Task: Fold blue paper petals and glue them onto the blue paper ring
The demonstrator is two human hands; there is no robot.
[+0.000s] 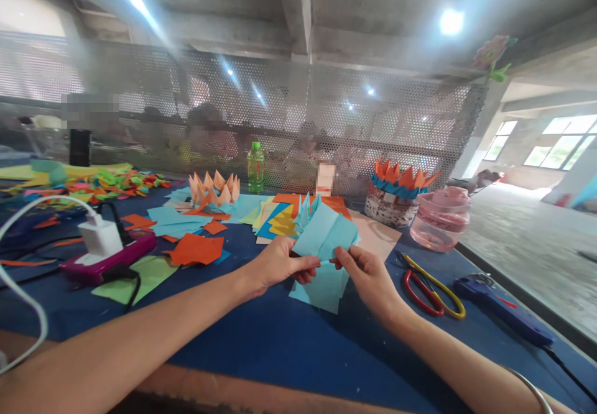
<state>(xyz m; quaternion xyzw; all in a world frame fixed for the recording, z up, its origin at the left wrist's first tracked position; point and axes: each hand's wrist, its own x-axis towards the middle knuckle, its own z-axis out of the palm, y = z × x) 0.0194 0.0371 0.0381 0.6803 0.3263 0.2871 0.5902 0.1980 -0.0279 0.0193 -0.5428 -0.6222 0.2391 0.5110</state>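
The folded light-blue paper is pinched by the left hand and right hand just above the blue table covering; its folding appears unfinished; a peach paper crown and an orange-and-blue paper crown stand finished; loose coloured sheets are left lying.
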